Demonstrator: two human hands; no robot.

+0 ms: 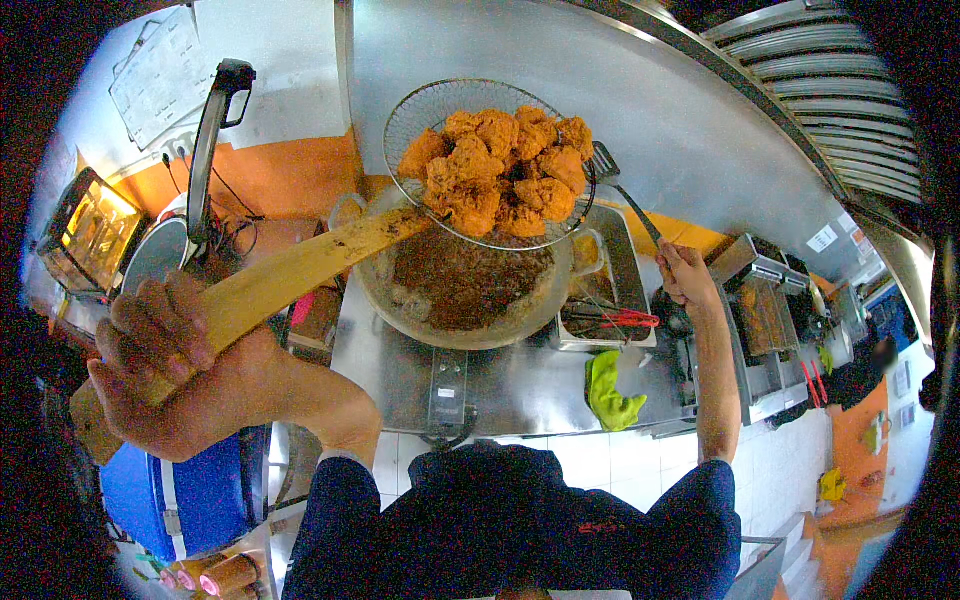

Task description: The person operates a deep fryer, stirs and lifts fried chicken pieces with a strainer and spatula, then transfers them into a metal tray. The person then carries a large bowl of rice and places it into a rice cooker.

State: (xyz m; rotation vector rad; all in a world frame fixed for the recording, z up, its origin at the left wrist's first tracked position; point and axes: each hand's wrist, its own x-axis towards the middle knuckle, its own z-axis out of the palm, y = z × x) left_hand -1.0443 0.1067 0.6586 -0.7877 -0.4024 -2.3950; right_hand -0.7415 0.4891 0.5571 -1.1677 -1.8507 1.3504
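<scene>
The left hand [205, 365] is clenched around a broad wooden handle [325, 262], whose butt end pokes out past the fist toward the lower left. The handle runs up to a round wire strainer [440, 100] heaped with orange-brown fried pieces [500, 170]; the pile sits toward the middle and near side, leaving bare mesh along the far rim. The strainer is raised over the far part of a wide pan [450, 335] of dark oil [460, 280], and how high it hangs cannot be told. The right hand [684, 275] grips the handle of a slotted spatula [636, 212], its dark blade right at the strainer's right rim; whether they touch is unclear. Behind the strainer's far edge, a stretch of plain metal wall [640, 90] gives room on that side. Right of the pan things crowd closer: a metal tray [603, 342] just beside its rim, red-handled tongs [628, 318] in the tray, and a lime-green cloth [612, 393] lying near the counter's front edge. A strip of metal counter [385, 385] runs between the pan's near rim and that front edge, and pale floor tiles [600, 455] show beyond it.
</scene>
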